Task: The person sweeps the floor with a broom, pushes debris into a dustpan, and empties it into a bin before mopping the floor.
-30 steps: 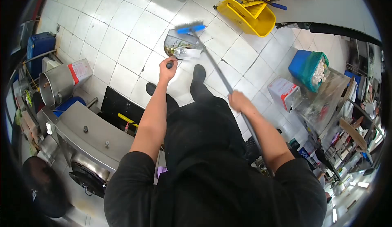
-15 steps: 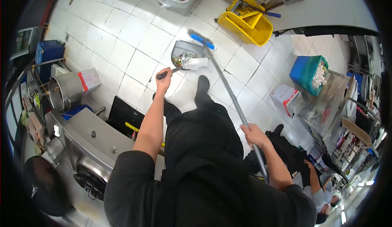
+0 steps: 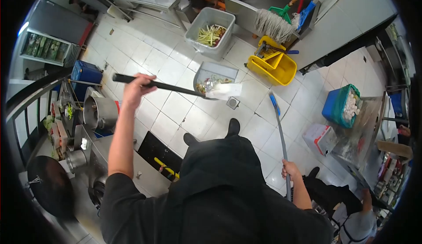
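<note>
My left hand (image 3: pixel 137 88) is wrapped round the black handle of a long-handled dustpan (image 3: pixel 203 72). The pan holds food scraps and crumpled foil, and a white sheet (image 3: pixel 223 91) lies across its right part. Closed on the grey pole of a broom (image 3: pixel 281 132), my right hand (image 3: pixel 290 169) is at the lower right. The broom's blue head (image 3: pixel 274 103) is over the tiles, apart from the pan and to its right.
A grey bin of vegetable scraps (image 3: pixel 192 36) and a yellow mop bucket (image 3: pixel 288 70) stand ahead. At right are a blue tub (image 3: pixel 330 108) and a white tin (image 3: pixel 317 138). A person (image 3: pixel 358 220) is at lower right; a counter is at left.
The dustpan handle has swung from pointing towards me to slanting left, with my left hand raised. The broom head has moved right, away from the pan. The view has tilted up.
</note>
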The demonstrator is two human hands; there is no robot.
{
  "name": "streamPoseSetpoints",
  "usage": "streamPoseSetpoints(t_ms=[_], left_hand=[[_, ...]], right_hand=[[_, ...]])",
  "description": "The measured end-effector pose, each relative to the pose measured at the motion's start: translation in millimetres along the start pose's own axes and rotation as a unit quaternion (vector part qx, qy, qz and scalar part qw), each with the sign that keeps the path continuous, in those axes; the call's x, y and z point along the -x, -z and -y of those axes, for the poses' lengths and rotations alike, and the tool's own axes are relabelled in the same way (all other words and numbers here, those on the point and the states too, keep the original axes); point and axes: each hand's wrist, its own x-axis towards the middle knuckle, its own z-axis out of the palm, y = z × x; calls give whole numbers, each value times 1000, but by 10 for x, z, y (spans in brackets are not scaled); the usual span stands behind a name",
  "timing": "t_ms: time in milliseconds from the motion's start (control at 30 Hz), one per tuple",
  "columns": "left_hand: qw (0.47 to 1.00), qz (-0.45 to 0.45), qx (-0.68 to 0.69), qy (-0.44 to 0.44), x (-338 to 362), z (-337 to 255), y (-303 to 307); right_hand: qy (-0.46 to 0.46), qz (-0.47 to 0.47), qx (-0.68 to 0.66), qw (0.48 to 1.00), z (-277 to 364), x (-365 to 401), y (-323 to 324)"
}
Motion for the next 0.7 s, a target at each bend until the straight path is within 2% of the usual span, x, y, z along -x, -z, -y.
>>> streamPoseSetpoints(t_ms=[67,133,200,333,400,467,533,567,600,633,667,700], left_hand=[[998,29,-50,-39,-141,-428,5],[992,45,-79,-82,-298,-850,-155],[985,59,-105,-124,-551,-1139,-401],[950,22,-201,-237,-1195,-1244,-1362],[869,3,-409,-279,-1501,-1125,-1891],[783,29,-520,-339,-1722,-709,-2448],[670,121,-639,-359,-1896,16,-2880],[631,122,-705,-300,-2201,705,-3035],[543,191,-750,-326,-2167,1176,-3176],[490,187,-781,-339,-2206,1790,-3258],[506,215,-777,-306,-1935,1957,-3388],[492,256,-776,-300,-1781,2025,-3450]], right_hand=[[-60,-14,-6,998,-259,-158,17],[-49,-26,-4,998,-536,-264,0],[-90,-57,46,993,-663,-244,-73],[-95,-54,-17,994,-1267,-492,-105],[-103,-51,-11,993,-1420,-457,-187],[-113,-59,-20,992,-1548,-386,-283],[-75,-53,-31,995,-1638,-292,-410],[-69,-43,-37,996,-1692,-279,-471],[-67,-42,-46,996,-1677,-235,-523],[-59,-44,-15,997,-1488,15,-609],[-51,-48,15,997,-1362,142,-666],[-35,-66,-83,994,-1610,6,-775]])
